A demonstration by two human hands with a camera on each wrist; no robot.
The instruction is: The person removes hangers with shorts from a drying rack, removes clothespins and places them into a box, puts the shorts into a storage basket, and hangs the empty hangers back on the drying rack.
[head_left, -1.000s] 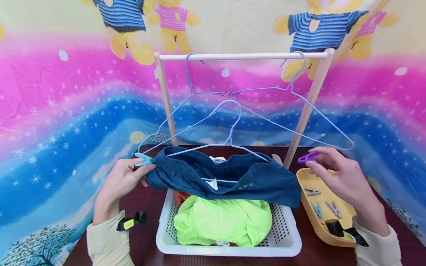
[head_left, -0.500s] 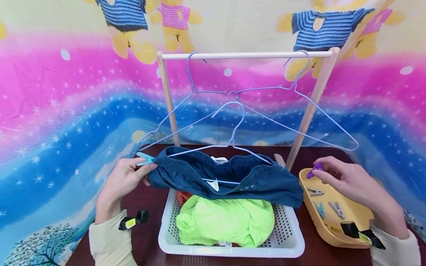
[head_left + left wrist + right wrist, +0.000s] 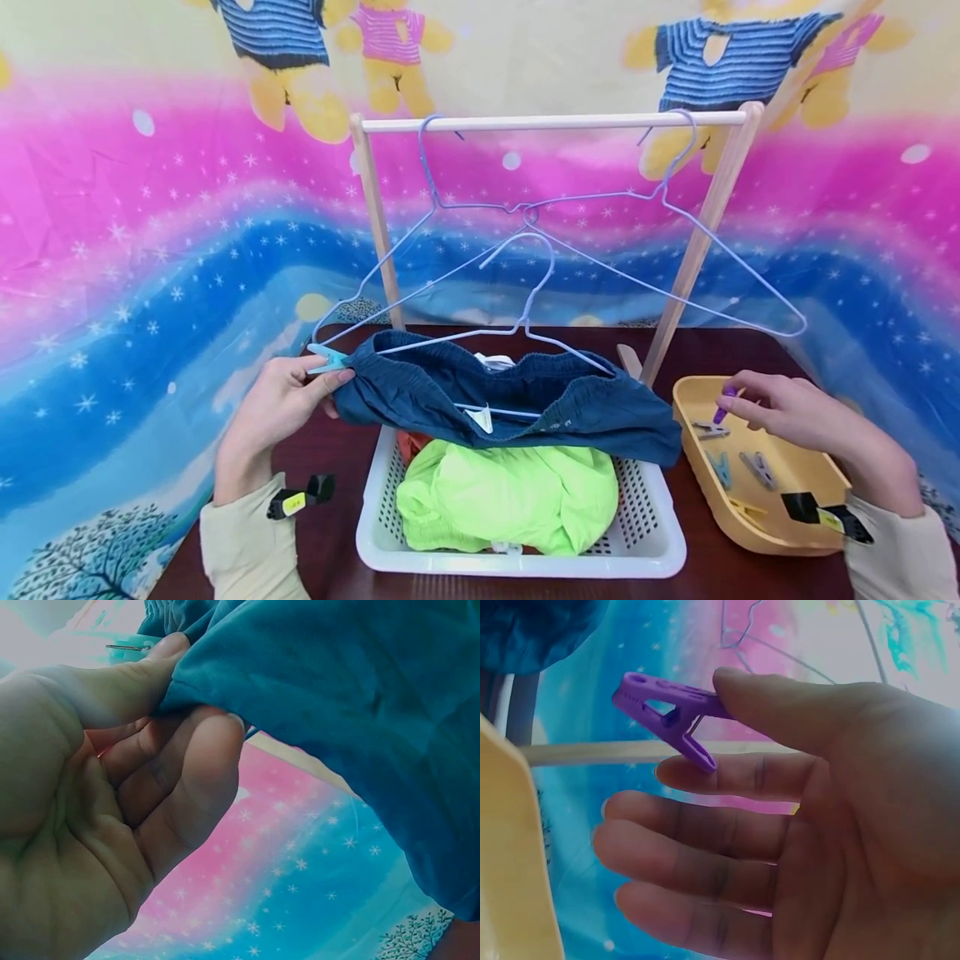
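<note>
Dark blue shorts hang on a lilac wire hanger, waistband upward, over a basket. At their left corner is a light blue clothespin. My left hand pinches that corner of cloth between thumb and fingers, right by the clothespin; the left wrist view shows the thumb on the fabric. Over the yellow tray, my right hand holds a purple clothespin by its handles between thumb and index finger. The other right fingers extend loosely in the right wrist view.
Below the shorts, a white basket holds lime-green clothing. The yellow tray contains several clothespins. Behind stands a wooden rack with two wire hangers on its bar.
My right hand has moved right and down with the purple clothespin, from beside the shorts to over the tray; the clothespin now points downward. My left hand keeps its grip at the corner.
</note>
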